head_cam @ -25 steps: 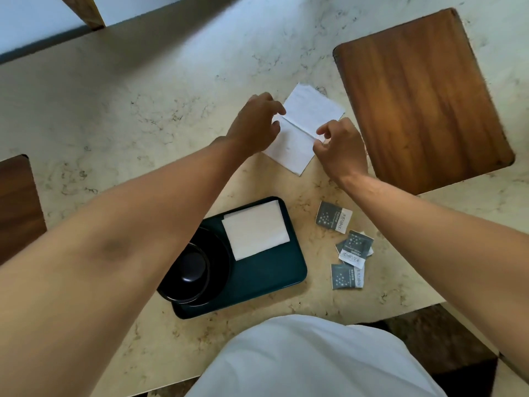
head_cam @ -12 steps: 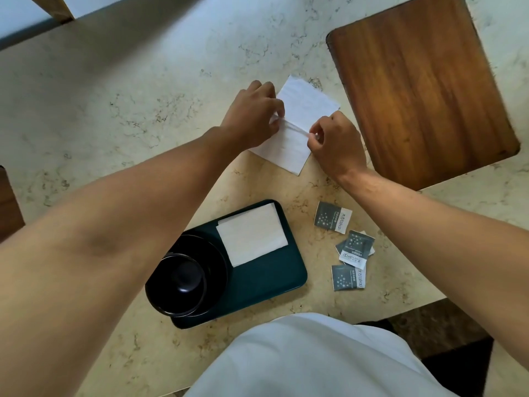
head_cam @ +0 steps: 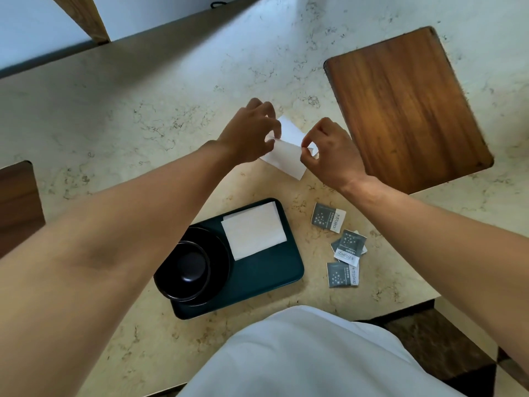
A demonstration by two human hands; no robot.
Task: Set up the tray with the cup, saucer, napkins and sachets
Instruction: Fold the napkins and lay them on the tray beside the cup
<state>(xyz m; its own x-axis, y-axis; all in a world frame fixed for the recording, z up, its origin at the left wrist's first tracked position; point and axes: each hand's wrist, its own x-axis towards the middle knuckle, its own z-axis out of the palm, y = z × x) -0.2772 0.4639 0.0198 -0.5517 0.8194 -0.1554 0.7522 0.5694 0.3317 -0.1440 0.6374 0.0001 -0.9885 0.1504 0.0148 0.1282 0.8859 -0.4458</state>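
A dark green tray [head_cam: 266, 279] lies on the marble counter near me. On its left end a black cup [head_cam: 186, 270] stands on a black saucer [head_cam: 220, 253]. A folded white napkin [head_cam: 253, 230] lies on the tray's far right part. Beyond the tray, my left hand [head_cam: 249, 133] and my right hand [head_cam: 329, 151] each pinch a side of a second white napkin [head_cam: 289, 153], lifting it along its fold. Several grey sachets [head_cam: 343, 247] lie loose on the counter to the right of the tray.
A wooden board [head_cam: 406, 110] lies at the far right of the counter, close to my right hand. Another dark wooden piece [head_cam: 17, 202] shows at the left edge. The counter's front edge runs just below the tray and sachets.
The napkin lay flat with both hands pressing along its crease; now both hands pinch it and raise it off the counter, with the halves folding together.
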